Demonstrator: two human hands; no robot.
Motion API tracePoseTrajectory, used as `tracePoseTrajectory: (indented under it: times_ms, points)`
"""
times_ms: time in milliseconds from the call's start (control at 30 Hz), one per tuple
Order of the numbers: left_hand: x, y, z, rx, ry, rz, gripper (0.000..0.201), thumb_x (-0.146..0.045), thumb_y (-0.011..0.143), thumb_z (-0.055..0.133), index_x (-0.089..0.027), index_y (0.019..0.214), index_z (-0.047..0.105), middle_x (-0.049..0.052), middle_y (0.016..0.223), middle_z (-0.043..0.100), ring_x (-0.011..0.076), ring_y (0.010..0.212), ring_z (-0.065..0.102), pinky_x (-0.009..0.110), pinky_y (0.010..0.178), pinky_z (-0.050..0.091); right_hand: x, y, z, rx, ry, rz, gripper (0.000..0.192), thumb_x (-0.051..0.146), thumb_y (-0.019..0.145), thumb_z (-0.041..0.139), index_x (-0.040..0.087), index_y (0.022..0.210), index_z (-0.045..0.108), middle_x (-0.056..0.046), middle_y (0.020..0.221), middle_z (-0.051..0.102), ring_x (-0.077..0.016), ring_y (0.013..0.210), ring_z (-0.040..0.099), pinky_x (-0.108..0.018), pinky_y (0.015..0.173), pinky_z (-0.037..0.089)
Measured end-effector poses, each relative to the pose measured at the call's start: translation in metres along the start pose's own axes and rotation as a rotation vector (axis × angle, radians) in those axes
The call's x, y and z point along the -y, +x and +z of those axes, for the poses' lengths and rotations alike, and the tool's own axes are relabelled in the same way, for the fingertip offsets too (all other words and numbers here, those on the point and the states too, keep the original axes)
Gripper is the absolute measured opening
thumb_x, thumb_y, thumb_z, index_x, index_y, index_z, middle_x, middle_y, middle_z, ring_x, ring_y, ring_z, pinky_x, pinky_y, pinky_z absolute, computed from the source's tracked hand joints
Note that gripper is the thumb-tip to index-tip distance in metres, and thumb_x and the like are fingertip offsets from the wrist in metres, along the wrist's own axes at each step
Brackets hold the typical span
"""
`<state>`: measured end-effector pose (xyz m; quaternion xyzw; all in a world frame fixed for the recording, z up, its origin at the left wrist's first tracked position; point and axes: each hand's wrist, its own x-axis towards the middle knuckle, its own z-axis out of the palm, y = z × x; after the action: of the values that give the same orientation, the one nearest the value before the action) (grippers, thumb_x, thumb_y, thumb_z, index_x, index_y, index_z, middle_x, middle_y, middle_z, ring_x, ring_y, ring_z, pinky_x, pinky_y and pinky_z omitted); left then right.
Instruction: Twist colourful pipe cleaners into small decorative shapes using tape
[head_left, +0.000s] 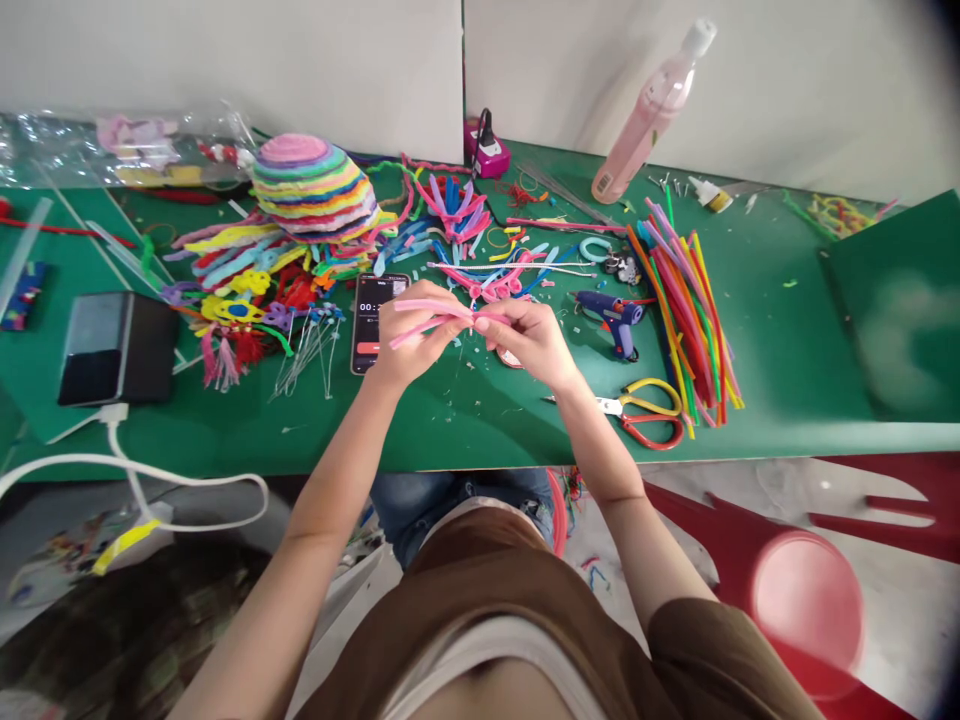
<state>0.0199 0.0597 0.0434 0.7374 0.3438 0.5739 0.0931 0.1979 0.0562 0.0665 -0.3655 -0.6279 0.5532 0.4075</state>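
Head view looks down on a green table point(787, 330) pushed against pale wall panels, its top crowded with craft supplies: a striped, many-coloured dome point(315, 188), a phone point(373, 320) lying flat, a blue glue gun point(615, 318), yellow-and-red scissors point(651, 412), a bundle of coloured stems point(686, 310) and a pink bottle point(651, 110) near the wall. Above the table's front half, the left hand point(411, 345) and right hand point(529, 342) both pinch pink pipe cleaners point(439, 315), fuzzy strands gathered side by side and stretched between the closed fingertips.
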Motion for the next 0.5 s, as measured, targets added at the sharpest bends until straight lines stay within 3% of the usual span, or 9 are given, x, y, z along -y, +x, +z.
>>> tracePoseTrajectory:
  times_ms: [133, 367, 500]
  points:
    - [-0.009, 0.001, 0.004, -0.017, 0.021, -0.032, 0.016, -0.031, 0.090, 0.064, -0.019, 0.079, 0.067, 0.002, 0.077, 0.071, 0.0129, 0.072, 0.067, 0.025, 0.064, 0.053, 0.001, 0.000, 0.001, -0.071, -0.129, -0.088, 0.045, 0.059, 0.081, 0.063, 0.015, 0.083, 0.069, 0.004, 0.056, 0.056, -0.0056, 0.050, 0.045, -0.020, 0.049, 0.035]
    - [-0.028, 0.004, 0.007, 0.017, -0.158, -0.427, 0.028, -0.044, 0.089, 0.063, -0.017, 0.080, 0.064, 0.001, 0.071, 0.066, 0.0098, 0.061, 0.062, 0.020, 0.053, 0.048, 0.003, -0.002, -0.004, -0.128, -0.457, -0.277, 0.032, 0.045, 0.092, 0.053, 0.018, 0.088, 0.068, 0.001, 0.066, 0.059, -0.0091, 0.060, 0.049, -0.024, 0.062, 0.040]
    - [-0.036, 0.010, 0.003, 0.083, -0.261, -0.578, 0.037, -0.054, 0.080, 0.070, -0.017, 0.076, 0.063, 0.000, 0.065, 0.061, 0.0086, 0.054, 0.053, 0.022, 0.045, 0.040, 0.004, -0.002, -0.014, -0.027, -0.725, -0.415, 0.031, 0.041, 0.097, 0.044, 0.021, 0.092, 0.068, -0.003, 0.073, 0.061, -0.0141, 0.069, 0.053, -0.030, 0.071, 0.043]
